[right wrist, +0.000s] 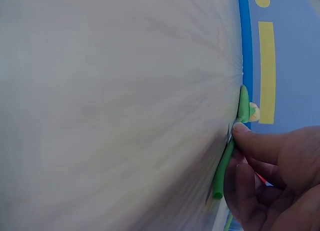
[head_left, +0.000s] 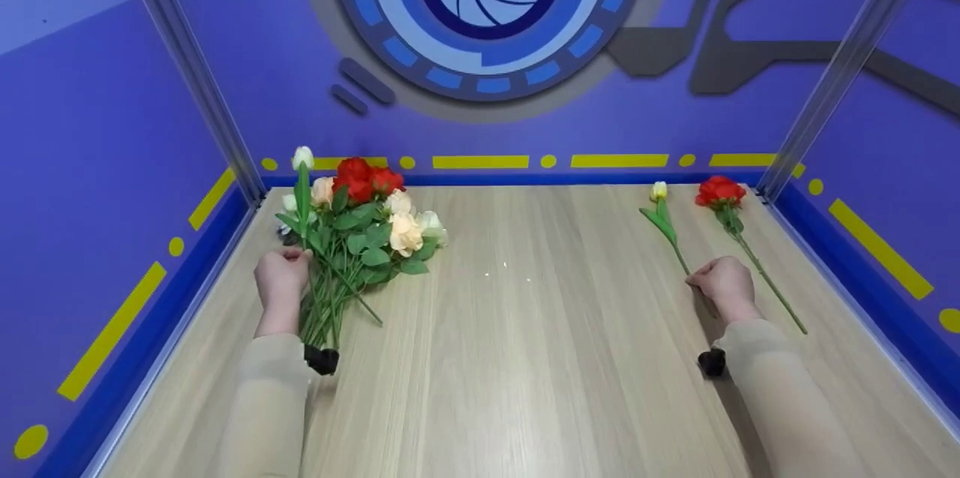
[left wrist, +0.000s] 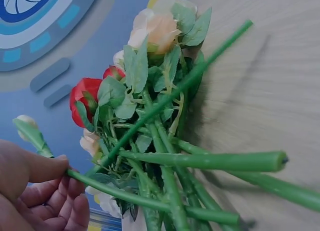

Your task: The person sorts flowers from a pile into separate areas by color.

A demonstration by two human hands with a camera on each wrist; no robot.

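Pinched the green stem of a white tulip point(head_left: 302, 189) between the thumb and fingers point(left wrist: 47, 168) of the left hand point(head_left: 282, 279), near the left edge of the desk point(head_left: 487, 358). Curled the other fingers of that hand loosely towards the palm. Reached there just beside a bunch of flowers point(head_left: 375, 254), laid across the far left corner area with blooms towards the far edge and stems towards the near edge. Saw in it red roses point(head_left: 354, 179), peach roses point(head_left: 406, 233) and a creamy bloom point(head_left: 433, 229) among green leaves. Saw bare stem ends crossing one another at close range from the left wrist. Could not tell the held tulip to be resting on the bunch or clear of it. Pinched a yellowish tulip point(head_left: 660, 220) low on its stem between the thumb and fingers point(right wrist: 265, 146) of the right hand point(head_left: 726, 284), with its bud pointing at the far edge. Saw a single red rose point(head_left: 721, 193) just to the right, lying near the far right corner with its stem slanting towards the right edge. Noticed tiny white specks point(head_left: 505, 265) around mid-desk, between both hands. Wore beige sleeves point(head_left: 270, 395).
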